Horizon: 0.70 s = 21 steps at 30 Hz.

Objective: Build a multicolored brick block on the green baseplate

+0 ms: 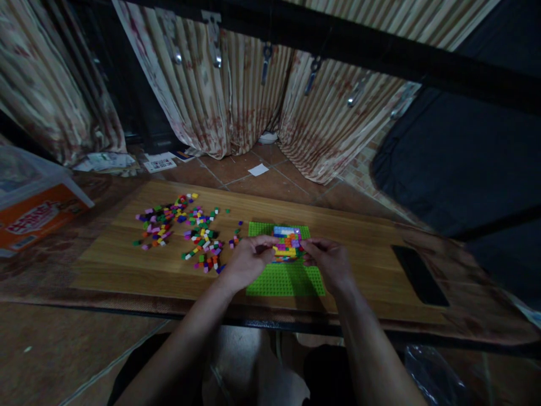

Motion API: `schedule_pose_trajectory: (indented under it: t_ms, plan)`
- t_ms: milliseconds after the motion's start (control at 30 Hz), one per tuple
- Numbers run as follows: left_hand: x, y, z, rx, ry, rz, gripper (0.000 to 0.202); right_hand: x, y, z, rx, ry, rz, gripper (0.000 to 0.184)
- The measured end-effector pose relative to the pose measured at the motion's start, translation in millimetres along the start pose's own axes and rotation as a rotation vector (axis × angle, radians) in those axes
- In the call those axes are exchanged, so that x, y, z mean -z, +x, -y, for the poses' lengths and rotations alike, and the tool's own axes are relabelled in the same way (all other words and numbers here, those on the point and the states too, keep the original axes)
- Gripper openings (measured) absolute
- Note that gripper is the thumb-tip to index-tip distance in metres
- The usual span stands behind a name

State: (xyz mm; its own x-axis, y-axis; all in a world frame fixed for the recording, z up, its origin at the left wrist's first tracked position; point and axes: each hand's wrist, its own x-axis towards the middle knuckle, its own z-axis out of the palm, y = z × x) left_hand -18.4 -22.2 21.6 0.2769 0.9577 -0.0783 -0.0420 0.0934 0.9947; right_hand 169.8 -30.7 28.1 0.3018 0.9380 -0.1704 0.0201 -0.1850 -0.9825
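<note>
Evidently you are partway through the work: a small, layered block of multicoloured plastic bricks [288, 243] stands on the upper half of a bright green studded plastic baseplate [283, 282], while the lower half shows bare studs. To your left, many small loose plastic bricks in mixed colours [205, 243] lie scattered over the tan wood-grain surface [363, 254], unattached to the baseplate, so plenty appears left unused. How many more layers the block calls for, you cannot tell from this view.

The block sits between your two hands. At its left side, your left hand [247, 260] has thumb and index finger slightly parted, the index finger reaching across the near left edge. At its right side, your right hand [332, 262] has its fingers bent inward and close together, tips right by the block's edge. Both sets of fingers are at the block or just beside it; blur and shadow hide whether either grips it or pinches a separate brick.
</note>
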Motion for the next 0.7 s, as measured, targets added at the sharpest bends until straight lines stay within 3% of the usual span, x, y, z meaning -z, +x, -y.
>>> schedule_pose_trajectory:
  t_ms: [233, 467, 700]
  plan:
    - [0.9, 0.9, 0.5, 0.010, 0.132, -0.006, 0.023, -3.5, -2.6, -0.8, 0.018, -0.009, -0.011, 0.035]
    - [0.5, 1.6, 0.9, 0.027, 0.104, -0.028, 0.022, -0.5, 1.6, 3.1, -0.138, 0.164, 0.099, 0.035]
    - [1.1, 5.3, 2.0, 0.055, 0.089, -0.030, 0.022, -7.9, -2.2, 4.0, -0.055, 0.146, 0.070, 0.038]
